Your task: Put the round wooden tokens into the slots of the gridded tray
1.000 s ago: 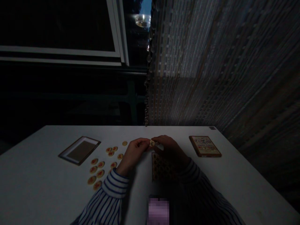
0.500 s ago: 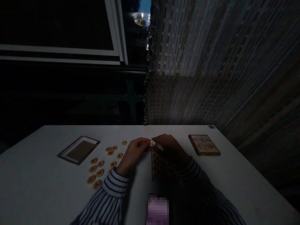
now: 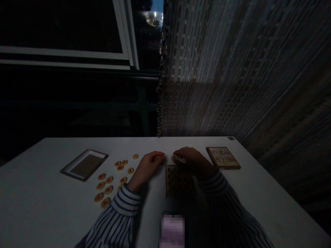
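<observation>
In my right hand is a round wooden Chinese chess piece with a dark character, pinched between thumb and fingers above the far edge of a dark, shallow tray. Round shapes fill the tray in rows, dim in the shadow. My left hand hovers just to the left, its thumb and fingertips drawn together; whether anything is between them is hidden. Left of that hand lie several loose pieces with red characters, among them one piece near the front. A plain-faced piece rests farther back.
At the left lies an open, shallow box part with a pale inner wall. A printed box lid with Chinese writing sits at the right. Behind the white table hang a string curtain and a window frame.
My hands have come apart. My right hand has shifted right with the piece, away from the left fingertips. More of the tray shows now. The view has shifted slightly.
</observation>
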`<state>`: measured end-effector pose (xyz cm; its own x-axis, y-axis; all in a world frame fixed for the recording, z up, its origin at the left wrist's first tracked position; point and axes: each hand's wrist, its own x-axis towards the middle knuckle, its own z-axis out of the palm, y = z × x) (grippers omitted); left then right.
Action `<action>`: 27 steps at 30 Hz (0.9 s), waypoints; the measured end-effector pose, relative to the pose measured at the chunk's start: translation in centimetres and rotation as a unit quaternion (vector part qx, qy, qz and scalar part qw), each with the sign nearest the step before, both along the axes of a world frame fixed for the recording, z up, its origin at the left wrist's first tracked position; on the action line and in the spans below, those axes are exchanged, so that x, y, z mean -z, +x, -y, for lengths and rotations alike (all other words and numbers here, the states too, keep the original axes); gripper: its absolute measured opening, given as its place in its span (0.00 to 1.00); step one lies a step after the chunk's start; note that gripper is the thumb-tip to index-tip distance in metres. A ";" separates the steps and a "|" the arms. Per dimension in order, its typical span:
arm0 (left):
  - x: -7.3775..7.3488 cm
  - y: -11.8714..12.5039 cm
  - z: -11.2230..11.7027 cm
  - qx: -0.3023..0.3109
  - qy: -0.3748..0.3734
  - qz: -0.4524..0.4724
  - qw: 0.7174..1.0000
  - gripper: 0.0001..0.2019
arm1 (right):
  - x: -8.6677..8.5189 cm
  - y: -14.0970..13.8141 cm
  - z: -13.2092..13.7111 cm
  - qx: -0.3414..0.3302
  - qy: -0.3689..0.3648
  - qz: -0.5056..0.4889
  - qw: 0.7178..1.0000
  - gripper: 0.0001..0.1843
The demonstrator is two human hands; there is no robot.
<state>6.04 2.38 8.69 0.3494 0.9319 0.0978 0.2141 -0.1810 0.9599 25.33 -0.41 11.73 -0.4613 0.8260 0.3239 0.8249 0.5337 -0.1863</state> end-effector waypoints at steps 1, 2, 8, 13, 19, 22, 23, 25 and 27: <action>0.2 0.0 0.0 0.003 0.011 -0.018 1.000 0.17 | -0.1 0.2 0.1 0.006 -0.011 0.009 1.000 0.13; 0.3 -0.1 -0.1 0.004 0.022 -0.037 0.999 0.17 | -0.1 0.4 0.2 0.011 -0.022 0.018 1.000 0.13; 0.5 0.0 0.2 0.023 0.101 -0.140 0.985 0.14 | -0.1 0.9 0.4 0.032 -0.073 0.065 0.995 0.12; 0.8 0.0 0.3 0.035 0.135 -0.199 0.970 0.15 | 0.1 1.3 0.5 0.032 -0.103 0.090 0.990 0.10; 1.0 0.0 0.2 0.043 0.142 -0.251 0.957 0.16 | 1.0 1.1 0.5 0.056 -0.119 0.131 0.983 0.11; 1.2 0.0 0.2 0.046 0.134 -0.271 0.952 0.16 | 1.5 1.0 0.6 0.066 -0.132 0.171 0.974 0.11; 1.3 0.0 0.2 0.046 0.130 -0.277 0.951 0.17 | 1.7 1.1 0.6 0.070 -0.133 0.179 0.972 0.11; 1.5 0.0 0.2 0.043 0.126 -0.285 0.949 0.17 | 1.9 1.2 0.7 0.074 -0.128 0.188 0.971 0.11; 1.7 0.0 0.2 0.042 0.126 -0.288 0.948 0.18 | 2.1 1.4 0.7 0.076 -0.123 0.193 0.971 0.11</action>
<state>6.03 2.19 6.95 0.4850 0.8704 0.0843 0.6647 -0.4296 0.6113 26.69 -1.15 9.59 -0.3760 0.9244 -0.0635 0.9243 0.3790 0.0457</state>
